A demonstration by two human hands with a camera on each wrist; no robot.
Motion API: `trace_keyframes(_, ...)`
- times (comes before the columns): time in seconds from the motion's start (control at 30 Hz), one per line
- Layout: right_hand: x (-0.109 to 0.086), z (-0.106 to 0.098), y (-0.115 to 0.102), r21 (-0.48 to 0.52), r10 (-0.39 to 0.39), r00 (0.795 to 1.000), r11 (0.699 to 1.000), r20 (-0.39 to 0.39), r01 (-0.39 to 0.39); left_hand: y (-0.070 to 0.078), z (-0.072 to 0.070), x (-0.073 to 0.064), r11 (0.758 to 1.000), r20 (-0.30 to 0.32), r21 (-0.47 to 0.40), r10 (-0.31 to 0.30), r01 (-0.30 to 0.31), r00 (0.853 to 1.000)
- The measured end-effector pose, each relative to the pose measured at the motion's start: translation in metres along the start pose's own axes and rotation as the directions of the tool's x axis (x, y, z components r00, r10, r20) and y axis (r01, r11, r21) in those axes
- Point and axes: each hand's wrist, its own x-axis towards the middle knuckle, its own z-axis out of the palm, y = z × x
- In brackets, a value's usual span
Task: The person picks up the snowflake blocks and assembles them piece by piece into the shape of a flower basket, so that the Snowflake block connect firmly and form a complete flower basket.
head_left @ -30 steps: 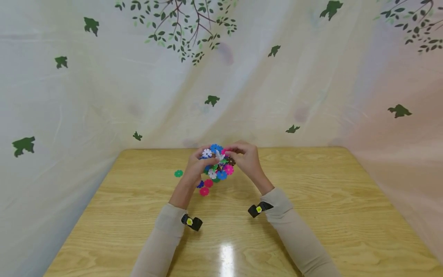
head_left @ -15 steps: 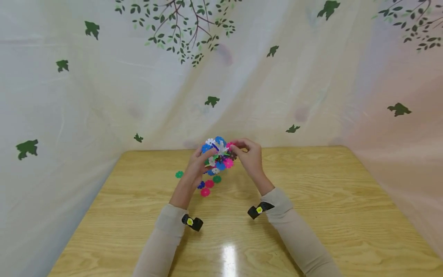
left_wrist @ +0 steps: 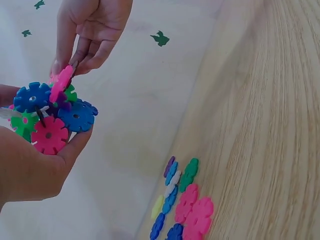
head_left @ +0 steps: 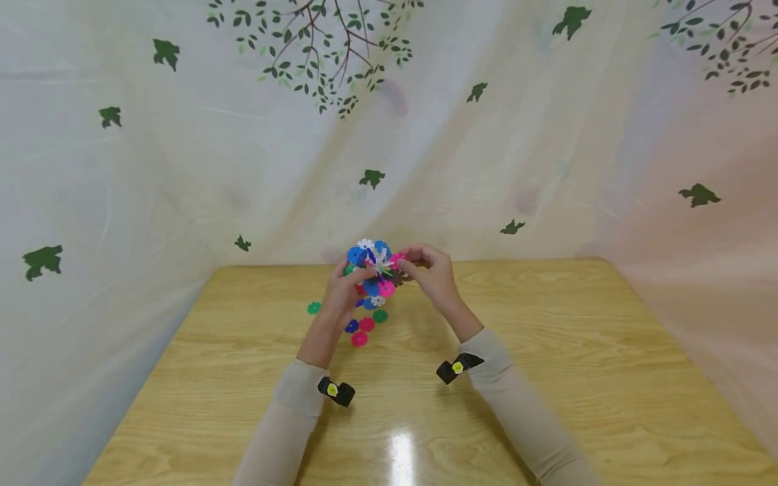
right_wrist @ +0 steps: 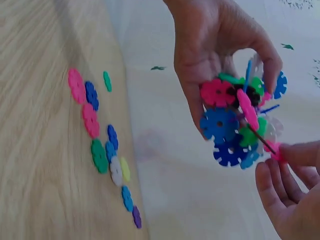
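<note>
My left hand [head_left: 342, 291] grips a ball-like cluster of flower-shaped interlocking discs [right_wrist: 220, 125], raised over the far part of the table. The discs are notched plastic in blue, pink, green, white, purple and dark brown, slotted into each other at many angles. Thumb and fingers wrap its near and left sides. At the cluster's right edge, my right hand [head_left: 436, 273] pinches a pink disc [right_wrist: 274, 151] between thumb and fingertips. A dark brown disc [right_wrist: 262, 140], seen edge-on, runs from this pink one into the cluster. The cluster's far side is partly hidden by the left hand.
Below the cluster, several loose discs lie on the wooden table [head_left: 547, 378]: pink [head_left: 359, 339], dark blue [head_left: 352, 326], green [head_left: 379, 316] and white [head_left: 378, 301] among them. One green disc [head_left: 313, 308] lies apart to the left. A printed cloth [head_left: 292, 175] hangs behind the table.
The cluster has risen and turned in the left hand, then shifted slightly left, uncovering more loose discs on the table. My right hand stays at its right edge, fingers on a pink disc.
</note>
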Motion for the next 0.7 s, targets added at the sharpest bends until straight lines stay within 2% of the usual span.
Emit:
trace_keyframes(0.13, 0.003, -0.012, -0.001, -0.040, 0.017, 0.990, 0.999, 0.138, -0.011, 0.003, -0.003, 0.000, 1.000, -0.011, -0.027, 0.009, -0.009, 1.000)
trace_keyframes(0.27, 0.005, -0.020, 0.002, -0.115, 0.087, 0.976, 0.991, 0.200, -0.064, 0.008, -0.007, 0.000, 0.997, -0.026, -0.070, 0.013, -0.015, 1.000)
trace_keyframes(0.33, 0.006, -0.021, 0.007, -0.188, 0.122, 0.964, 0.979, 0.238, -0.077, 0.010, -0.010, 0.001, 0.996, -0.037, -0.085, 0.014, -0.017, 0.999)
trace_keyframes(0.4, 0.006, -0.020, 0.013, -0.278, 0.145, 0.940, 0.959, 0.310, -0.056, 0.011, -0.011, 0.001, 0.995, -0.043, -0.096, 0.016, -0.020, 0.999)
trace_keyframes(0.47, 0.006, -0.018, 0.020, -0.360, 0.185, 0.895, 0.932, 0.406, -0.030, 0.012, -0.012, 0.001, 0.995, -0.042, -0.100, 0.017, -0.021, 0.999)
trace_keyframes(0.53, 0.005, -0.015, 0.026, -0.415, 0.217, 0.831, 0.910, 0.512, 0.018, 0.012, -0.012, 0.000, 0.995, -0.035, -0.099, 0.017, -0.021, 0.999)
trace_keyframes(0.63, 0.002, -0.007, 0.035, -0.445, 0.255, 0.730, 0.892, 0.634, 0.075, 0.012, -0.012, -0.001, 0.994, -0.033, -0.111, 0.019, -0.022, 0.999)
trace_keyframes(0.7, 0.001, -0.002, 0.042, -0.440, 0.244, 0.680, 0.889, 0.692, 0.129, 0.013, -0.012, -0.002, 0.992, -0.039, -0.121, 0.018, -0.022, 0.999)
